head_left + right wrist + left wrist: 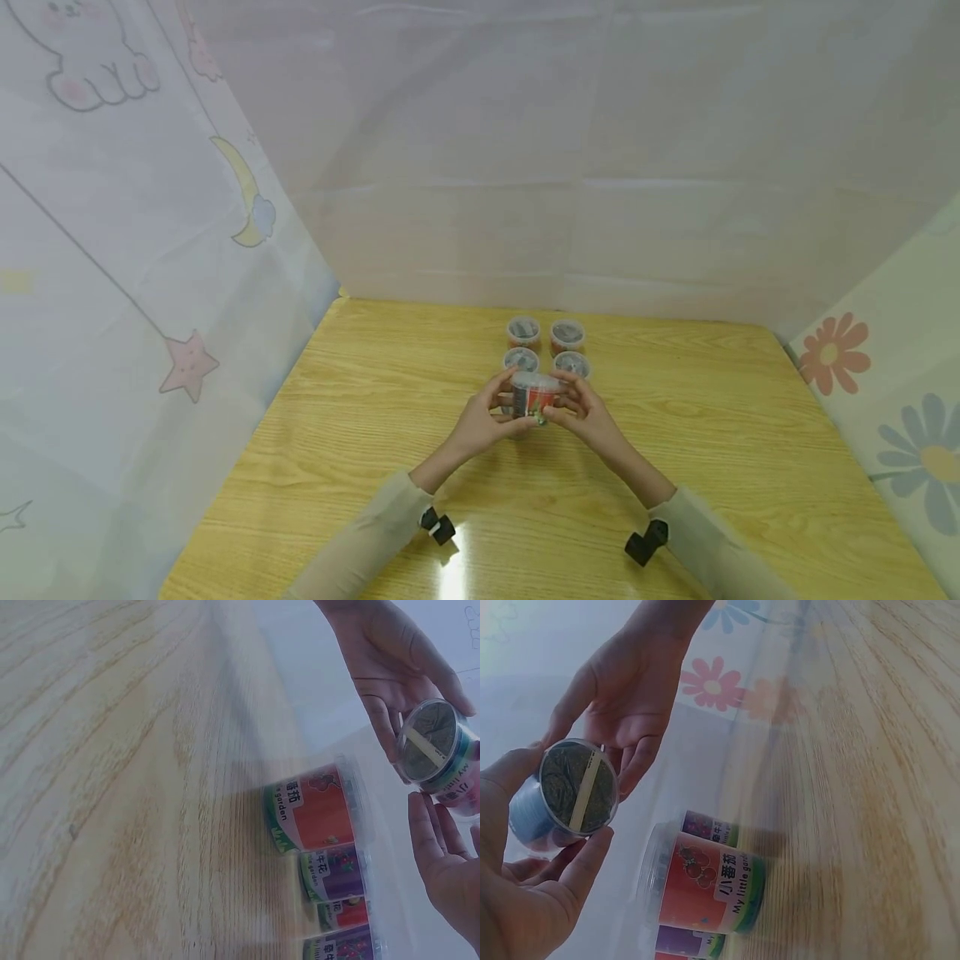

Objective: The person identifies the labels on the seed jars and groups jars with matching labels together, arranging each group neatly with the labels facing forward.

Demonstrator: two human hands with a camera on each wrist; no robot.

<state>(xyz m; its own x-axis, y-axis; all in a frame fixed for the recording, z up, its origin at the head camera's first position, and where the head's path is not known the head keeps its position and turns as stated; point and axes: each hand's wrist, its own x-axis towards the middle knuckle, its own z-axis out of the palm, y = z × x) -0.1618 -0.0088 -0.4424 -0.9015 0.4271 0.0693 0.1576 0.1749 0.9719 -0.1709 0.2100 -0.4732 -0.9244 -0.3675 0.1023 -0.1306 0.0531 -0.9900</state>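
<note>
Both hands hold a small plastic cup (535,398) with a red label and a clear lid above the wooden table. My left hand (480,423) grips its left side, thumb low and fingers up by the lid. From the other side my right hand (596,425) grips it, thumb across the front of the label. In the left wrist view the held cup (577,787) turns one round end to the camera, showing dark contents and a pale flat strip. Just beyond the hands stand several similar cups, among them a red-labelled cup (709,883) with tomatoes printed on it.
Standing in two short columns, the other lidded cups (523,332) have red or purple labels, like this purple-labelled cup (335,874). The wooden table (390,358) meets a pale back wall sheet (480,208). Printed sheets hang at left and right.
</note>
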